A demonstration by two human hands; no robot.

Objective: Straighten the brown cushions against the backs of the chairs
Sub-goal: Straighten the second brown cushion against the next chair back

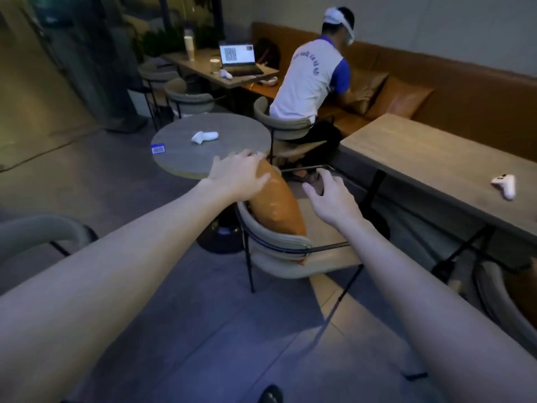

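The left hand (236,177) lies flat on the top edge of the brown cushion (276,203), its fingers (247,157) spread wide and draped over it rather than closed around it, a ring on one of them. The cushion stands upright, leaning slightly, against the curved back of the beige chair (286,251) just in front of the round desk (203,146). To its right, the right hand (331,199) hovers beside the cushion with fingers loosely spread, holding nothing.

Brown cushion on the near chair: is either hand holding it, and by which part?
The left hand rests on the brown cushion at its top edge, fingers spread, not clearly gripping. The right hand is open beside it, holding nothing.
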